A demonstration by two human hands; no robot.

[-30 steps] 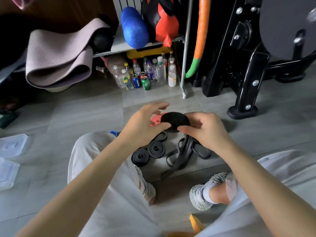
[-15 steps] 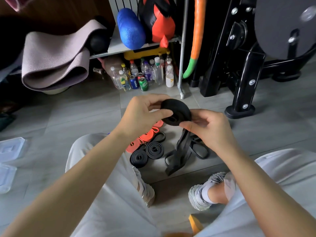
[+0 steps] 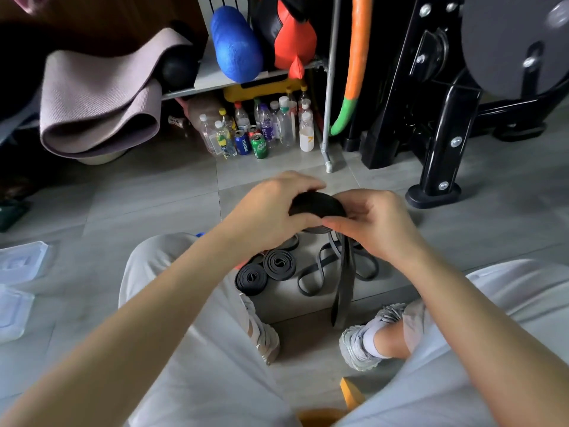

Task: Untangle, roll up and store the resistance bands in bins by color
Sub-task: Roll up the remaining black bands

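Rolling step, partly done. The person sits on the floor (image 3: 154,204) with both hands raised above it, between the knees. The left hand (image 3: 271,211) curls its fingers over the top of a wound black band (image 3: 317,206). The right hand (image 3: 375,223) grips the same roll from the other side, its thumb laid along the lower edge. The unrolled tail (image 3: 343,288) hangs straight down from the roll to the floor. Just below lie two rolled black bands (image 3: 279,264), side by side, and a loose black band (image 3: 311,278) in open loops. Clear plastic containers (image 3: 21,263) sit well apart at the person's left; whether they are the bins cannot be told.

The next move likely calls for turning the roll to take up the tail while keeping it taut, so that the wraps do not spring loose.
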